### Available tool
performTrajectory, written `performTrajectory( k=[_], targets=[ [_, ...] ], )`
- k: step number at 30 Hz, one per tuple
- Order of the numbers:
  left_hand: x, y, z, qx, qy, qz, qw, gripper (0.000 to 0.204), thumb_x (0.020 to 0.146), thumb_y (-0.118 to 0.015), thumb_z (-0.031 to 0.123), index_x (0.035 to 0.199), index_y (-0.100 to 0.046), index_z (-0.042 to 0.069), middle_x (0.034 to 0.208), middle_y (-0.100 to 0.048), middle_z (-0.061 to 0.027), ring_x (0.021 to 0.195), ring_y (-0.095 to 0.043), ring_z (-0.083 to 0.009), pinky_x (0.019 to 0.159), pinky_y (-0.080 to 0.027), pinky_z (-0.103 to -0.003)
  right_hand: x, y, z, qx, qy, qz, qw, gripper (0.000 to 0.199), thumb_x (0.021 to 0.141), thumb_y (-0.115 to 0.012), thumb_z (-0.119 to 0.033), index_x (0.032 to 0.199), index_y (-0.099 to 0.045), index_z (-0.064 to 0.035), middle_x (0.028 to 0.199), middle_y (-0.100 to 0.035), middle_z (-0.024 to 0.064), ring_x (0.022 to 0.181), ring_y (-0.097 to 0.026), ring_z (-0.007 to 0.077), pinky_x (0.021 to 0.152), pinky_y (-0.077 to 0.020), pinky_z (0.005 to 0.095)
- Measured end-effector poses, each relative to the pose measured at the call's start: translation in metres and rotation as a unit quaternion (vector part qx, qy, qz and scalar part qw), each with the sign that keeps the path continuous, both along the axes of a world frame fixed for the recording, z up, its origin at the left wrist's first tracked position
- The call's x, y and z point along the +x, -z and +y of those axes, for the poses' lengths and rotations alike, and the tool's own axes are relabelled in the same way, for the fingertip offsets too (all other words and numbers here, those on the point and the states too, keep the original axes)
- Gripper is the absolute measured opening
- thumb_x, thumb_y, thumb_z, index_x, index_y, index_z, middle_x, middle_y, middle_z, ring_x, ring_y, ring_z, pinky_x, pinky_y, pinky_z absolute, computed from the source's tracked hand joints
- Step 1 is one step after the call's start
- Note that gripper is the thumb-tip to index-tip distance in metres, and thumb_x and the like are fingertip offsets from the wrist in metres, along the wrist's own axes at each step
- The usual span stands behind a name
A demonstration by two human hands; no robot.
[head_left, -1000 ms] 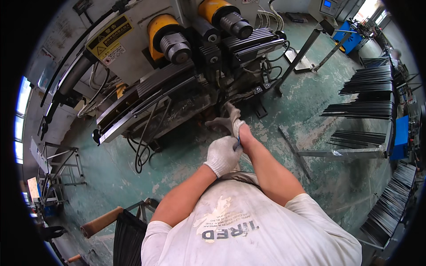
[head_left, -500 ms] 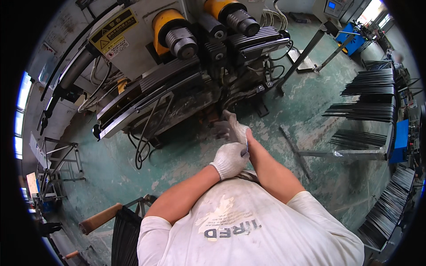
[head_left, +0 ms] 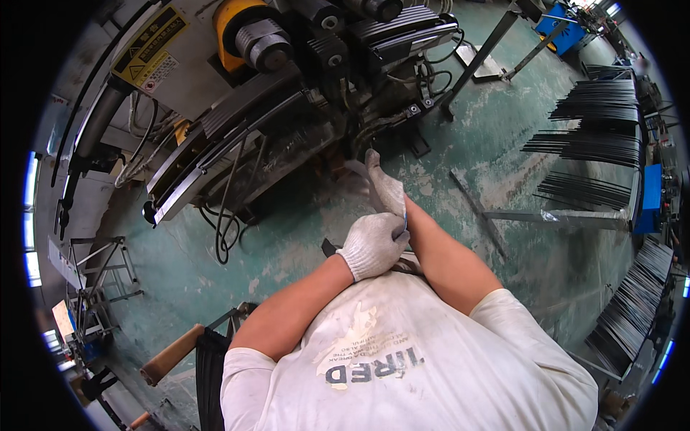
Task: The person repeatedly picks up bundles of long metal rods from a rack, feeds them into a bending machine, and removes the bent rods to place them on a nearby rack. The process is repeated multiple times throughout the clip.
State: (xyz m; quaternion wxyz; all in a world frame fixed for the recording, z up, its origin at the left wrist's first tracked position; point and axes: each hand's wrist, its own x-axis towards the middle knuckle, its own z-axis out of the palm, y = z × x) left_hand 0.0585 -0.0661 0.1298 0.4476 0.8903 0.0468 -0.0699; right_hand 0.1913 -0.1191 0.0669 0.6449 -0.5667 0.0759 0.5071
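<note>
White knit work gloves cover both hands, held in front of my chest. My left hand [head_left: 374,243] is closed on the cuff of the right-hand glove [head_left: 390,195] at the wrist; a sliver of blue shows beside its fingers. My right hand [head_left: 384,185] points away from me, thumb raised and fingers stretched out. Those fingers are smeared by motion, and nothing shows in them. Beyond the hands stands a large machine [head_left: 280,144] with a ridged curved bed, and neither hand touches it.
Racks of thin black strips [head_left: 596,144] stand at the right, with a metal bar [head_left: 553,215] jutting toward me. More strips [head_left: 632,309] lie lower right. A padded roller [head_left: 172,352] is near my left elbow. Cables [head_left: 224,237] hang from the machine toward the green floor [head_left: 287,258].
The machine and warning sign have shifted up and left in view as my head moved. My left hand still grips the glove cuff; my right thumb points more upright.
</note>
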Motion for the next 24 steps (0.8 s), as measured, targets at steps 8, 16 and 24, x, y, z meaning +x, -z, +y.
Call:
performTrajectory(
  k=[8,16,24],
  targets=[
    [-0.050,-0.019,0.056,-0.098,-0.127,0.123,0.979,0.032,0.101,-0.084,0.030,0.106,-0.081,-0.002,0.104,-0.079,-0.0244,0.093,-0.077,-0.0357,0.086,-0.061,-0.044,0.012,-0.093,-0.126,-0.194,-0.277,-0.199,0.920,0.034,0.102,-0.082,-0.017,0.129,-0.082,0.0041,0.115,-0.087,0.0141,0.099,-0.080,0.0189,0.092,-0.0652,0.0361],
    [-0.134,-0.014,0.081,-0.158,-0.226,0.200,0.940,0.025,0.100,-0.080,0.015,0.119,-0.081,-0.001,0.109,-0.082,-0.0153,0.101,-0.078,-0.0210,0.095,-0.061,-0.036,-0.017,-0.101,-0.204,-0.234,-0.612,-0.172,0.735,0.042,0.096,-0.082,-0.032,0.130,-0.085,-0.0076,0.115,-0.086,0.0170,0.103,-0.083,0.0301,0.092,-0.0631,0.0411],
    [-0.131,-0.019,0.067,-0.105,-0.263,0.183,0.941,0.015,0.101,-0.075,0.006,0.113,-0.079,-0.003,0.099,-0.080,-0.0163,0.093,-0.074,-0.0214,0.089,-0.059,-0.037,-0.031,-0.083,-0.219,-0.237,-0.619,-0.181,0.727,0.048,0.093,-0.087,-0.032,0.132,-0.082,-0.0049,0.122,-0.085,0.0197,0.112,-0.081,0.0385,0.095,-0.0624,0.0437]
  ],
)
